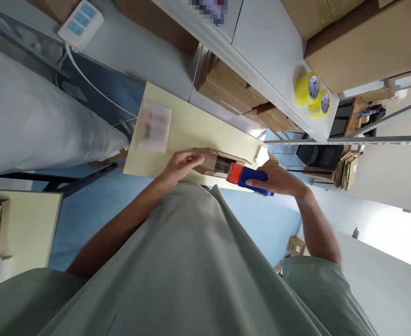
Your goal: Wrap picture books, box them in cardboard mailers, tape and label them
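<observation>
A long brown cardboard box (pixel 208 163) lies on the pale yellow table (pixel 187 119) close to my body. My right hand (pixel 270 179) is wrapped round a blue and red tape dispenser (pixel 242 176), whose red end rests at the box's top. Dark or clear tape shows on the box beside that red end. At the box's left end is my left hand (pixel 183 165), its thumb and fingers drawn together; whether anything is between them is too small to tell.
A clear plastic packet (pixel 154 126) lies at the table's left. Yellow tape rolls (pixel 307 88) stand on the shelf (pixel 261 60) above. Folded cartons (pixel 231 86) sit behind the table. A large wrapped roll (pixel 40 112) and a power strip (pixel 81 24) are at the left.
</observation>
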A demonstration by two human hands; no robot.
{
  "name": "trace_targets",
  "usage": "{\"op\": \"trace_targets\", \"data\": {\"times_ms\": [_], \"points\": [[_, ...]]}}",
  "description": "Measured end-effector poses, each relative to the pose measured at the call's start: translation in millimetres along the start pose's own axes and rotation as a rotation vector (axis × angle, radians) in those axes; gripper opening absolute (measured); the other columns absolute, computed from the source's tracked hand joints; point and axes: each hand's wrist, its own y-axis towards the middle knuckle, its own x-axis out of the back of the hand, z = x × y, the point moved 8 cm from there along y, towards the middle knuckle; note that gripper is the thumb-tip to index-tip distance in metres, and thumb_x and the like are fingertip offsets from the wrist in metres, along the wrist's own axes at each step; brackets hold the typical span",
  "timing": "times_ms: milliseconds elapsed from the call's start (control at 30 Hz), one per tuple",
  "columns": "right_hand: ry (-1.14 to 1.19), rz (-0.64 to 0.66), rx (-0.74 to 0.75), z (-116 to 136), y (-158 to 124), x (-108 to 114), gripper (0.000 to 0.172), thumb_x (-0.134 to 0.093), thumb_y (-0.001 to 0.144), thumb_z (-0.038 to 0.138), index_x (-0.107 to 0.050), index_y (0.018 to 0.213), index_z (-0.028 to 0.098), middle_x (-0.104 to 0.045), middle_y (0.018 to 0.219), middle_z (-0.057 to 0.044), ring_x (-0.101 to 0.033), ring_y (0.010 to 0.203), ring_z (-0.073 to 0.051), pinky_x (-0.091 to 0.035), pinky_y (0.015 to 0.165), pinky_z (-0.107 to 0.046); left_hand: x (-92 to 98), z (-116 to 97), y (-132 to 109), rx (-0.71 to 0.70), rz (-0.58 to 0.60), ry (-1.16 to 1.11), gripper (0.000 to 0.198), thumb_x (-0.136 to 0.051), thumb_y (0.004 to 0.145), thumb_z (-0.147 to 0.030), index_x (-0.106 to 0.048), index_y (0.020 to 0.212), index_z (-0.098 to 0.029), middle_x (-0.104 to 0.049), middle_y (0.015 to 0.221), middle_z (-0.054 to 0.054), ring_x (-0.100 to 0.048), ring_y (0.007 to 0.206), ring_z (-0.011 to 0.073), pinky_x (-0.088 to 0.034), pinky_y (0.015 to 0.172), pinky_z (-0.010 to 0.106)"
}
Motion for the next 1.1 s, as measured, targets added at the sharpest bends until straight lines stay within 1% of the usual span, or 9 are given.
{"op": "trace_targets", "data": {"times_ms": [100, 200, 300, 400, 567, 733, 867, 1000, 1100], "points": [[-0.005, -0.040, 0.012, 7.1, -3.6, 12.0, 0.070, -0.076, 0.087, 0.093, -0.066, 0.070, 0.026, -0.063, 0.052, 0.000, -0.058, 0.049, -0.017, -0.045, 0.054, -0.034, 18.0, 21.5, 17.8, 0.026, -0.033, 0.007, 0.072, -0.095, 0.062, -0.083, -0.080, 0.088, -0.017, -0.074, 0.084, 0.007, -0.057, 0.079, 0.0188, -0.042, 0.070, 0.032], [-0.031, -0.053, -0.017, 18.7, 5.6, 8.9, 0.071, -0.076, 0.086, 0.095, -0.065, 0.069, 0.027, -0.062, 0.051, 0.001, -0.057, 0.047, -0.017, -0.044, 0.053, -0.035, 21.6, 46.1, 32.2, 0.067, -0.012, -0.038, 0.072, -0.096, 0.058, -0.083, -0.077, 0.083, -0.018, -0.066, 0.077, 0.003, -0.046, 0.070, 0.0152, -0.036, 0.066, 0.032], [-0.115, -0.057, -0.036, 32.8, 22.1, 0.4, 0.072, -0.076, 0.088, 0.093, -0.062, 0.068, 0.026, -0.064, 0.054, -0.001, -0.059, 0.050, -0.018, -0.042, 0.057, -0.035, 21.4, 65.6, 41.2, 0.116, -0.016, -0.069, 0.070, -0.097, 0.056, -0.081, -0.075, 0.080, -0.020, -0.063, 0.074, 0.002, -0.044, 0.069, 0.0146, -0.034, 0.065, 0.032], [-0.183, -0.075, -0.027, 45.2, 35.5, -4.1, 0.070, -0.077, 0.091, 0.090, -0.062, 0.068, 0.025, -0.064, 0.058, -0.003, -0.063, 0.058, -0.020, -0.040, 0.060, -0.035, 21.7, 78.2, 46.5, 0.146, -0.038, -0.081, 0.061, -0.096, 0.061, -0.075, -0.074, 0.078, -0.021, -0.063, 0.074, 0.002, -0.044, 0.070, 0.0147, -0.034, 0.066, 0.032], [-0.230, -0.078, -0.042, 52.6, 42.7, -4.8, 0.073, -0.074, 0.091, 0.092, -0.062, 0.068, 0.025, -0.061, 0.058, -0.003, -0.063, 0.059, -0.021, -0.038, 0.060, -0.035, 14.2, 87.9, 51.5, 0.150, -0.023, -0.022, 0.046, -0.089, 0.076, -0.063, -0.069, 0.070, -0.022, -0.057, 0.067, 0.000, -0.044, 0.067, 0.0151, -0.032, 0.067, 0.032], [-0.223, -0.078, -0.054, 49.7, 44.4, -4.7, 0.077, -0.068, 0.092, 0.097, -0.059, 0.066, 0.025, -0.059, 0.058, -0.003, -0.061, 0.056, -0.019, -0.038, 0.059, -0.035, 3.3, 89.8, 54.7, 0.147, -0.050, -0.012, 0.051, -0.089, 0.073, -0.069, -0.069, 0.072, -0.022, -0.060, 0.067, 0.001, -0.047, 0.071, 0.0174, -0.035, 0.070, 0.034], [-0.225, -0.092, -0.060, 46.8, 45.1, -6.7, 0.076, -0.069, 0.092, 0.096, -0.060, 0.066, 0.025, -0.058, 0.058, -0.003, -0.060, 0.058, -0.019, -0.037, 0.060, -0.035, 2.6, 87.1, 56.3, 0.052, -0.108, 0.019, 0.047, -0.084, 0.079, -0.066, -0.071, 0.081, -0.022, -0.071, 0.080, 0.006, -0.061, 0.085, 0.0226, -0.044, 0.079, 0.035], [-0.264, -0.100, -0.047, 53.0, 44.2, -9.2, 0.077, -0.064, 0.094, 0.097, -0.060, 0.067, 0.024, -0.060, 0.059, -0.004, -0.059, 0.057, -0.019, -0.036, 0.059, -0.035, 3.9, 88.3, 54.6, -0.075, -0.147, 0.147, 0.034, -0.080, 0.091, -0.055, -0.071, 0.090, -0.022, -0.076, 0.094, 0.008, -0.066, 0.087, 0.0236, -0.048, 0.086, 0.036], [-0.335, -0.073, -0.088, 56.9, 43.6, -10.0, 0.078, -0.061, 0.095, 0.097, -0.061, 0.070, 0.024, -0.063, 0.062, -0.004, -0.060, 0.059, -0.019, -0.035, 0.060, -0.034, 2.9, 95.1, 54.1, -0.107, -0.169, 0.286, 0.023, -0.076, 0.099, -0.045, -0.069, 0.101, -0.023, -0.078, 0.108, 0.011, -0.072, 0.095, 0.0263, -0.053, 0.092, 0.038]]}}
